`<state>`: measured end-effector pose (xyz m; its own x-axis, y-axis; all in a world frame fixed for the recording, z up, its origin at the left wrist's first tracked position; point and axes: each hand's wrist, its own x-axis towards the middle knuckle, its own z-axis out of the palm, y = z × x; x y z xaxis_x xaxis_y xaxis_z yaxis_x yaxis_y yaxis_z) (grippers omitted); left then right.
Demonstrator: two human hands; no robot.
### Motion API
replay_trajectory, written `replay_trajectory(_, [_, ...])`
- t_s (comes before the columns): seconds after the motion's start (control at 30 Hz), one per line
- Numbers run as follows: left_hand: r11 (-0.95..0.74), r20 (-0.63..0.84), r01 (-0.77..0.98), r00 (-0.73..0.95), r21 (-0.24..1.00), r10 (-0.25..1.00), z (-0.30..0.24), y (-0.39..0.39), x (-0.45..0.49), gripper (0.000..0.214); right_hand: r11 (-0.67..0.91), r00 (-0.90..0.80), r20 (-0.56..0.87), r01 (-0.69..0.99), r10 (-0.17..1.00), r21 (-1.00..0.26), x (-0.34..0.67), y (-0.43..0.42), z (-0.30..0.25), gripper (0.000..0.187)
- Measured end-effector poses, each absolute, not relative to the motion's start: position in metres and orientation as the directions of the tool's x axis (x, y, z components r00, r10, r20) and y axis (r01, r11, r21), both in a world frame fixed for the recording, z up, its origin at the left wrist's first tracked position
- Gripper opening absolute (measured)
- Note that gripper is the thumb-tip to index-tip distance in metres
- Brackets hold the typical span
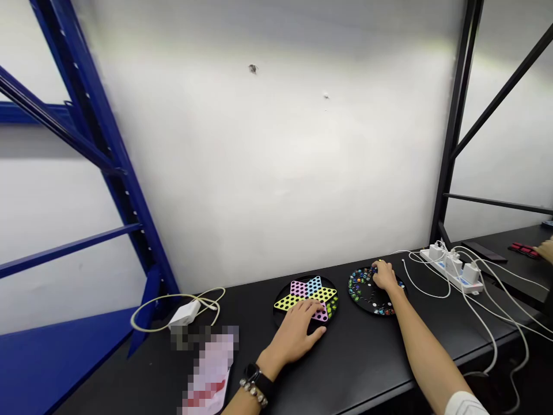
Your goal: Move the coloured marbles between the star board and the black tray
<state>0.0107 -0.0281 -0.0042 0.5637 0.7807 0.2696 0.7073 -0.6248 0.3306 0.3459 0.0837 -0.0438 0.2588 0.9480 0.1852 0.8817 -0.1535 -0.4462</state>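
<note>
A round black Chinese checkers board with a pink, blue and yellow star lies on the black table. My left hand rests flat on its near edge, fingers stretched out, a watch and bead bracelet on the wrist. To the right a round black tray holds several coloured marbles. My right hand sits on the tray with its fingers curled down among the marbles; what they pinch is hidden.
A white power strip with plugs and trailing white cables lies at the right. A white charger with a coiled cable sits at the left. Blue shelving stands left, black shelving right. Another person's hand shows at the far right edge.
</note>
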Motion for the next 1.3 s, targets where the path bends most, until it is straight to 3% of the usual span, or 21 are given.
replay_trajectory(0.27, [-0.635,0.287,0.704,0.567,0.317,0.772,-0.005,-0.028,0.01,0.037,-0.044,0.208,0.207,0.8,0.956,-0.599,0.352,0.094,-0.054,0.029])
replay_trajectory(0.57, [-0.617,0.252,0.717,0.564,0.325,0.787,-0.002,-0.029,0.011,0.037,0.072,0.101,0.266,0.82,0.959,-0.569,0.35,0.096,-0.056,0.022])
replay_trajectory(0.97, [-0.624,0.271,0.711,0.562,0.324,0.782,-0.006,-0.028,0.009,0.038,-0.007,0.213,0.233,0.752,0.949,-0.659,0.355,0.102,-0.055,0.012])
replay_trajectory(1.3, [-0.615,0.259,0.712,0.558,0.34,0.788,-0.006,-0.029,0.01,0.038,-0.065,0.247,0.19,0.754,0.95,-0.653,0.347,0.096,-0.057,0.019])
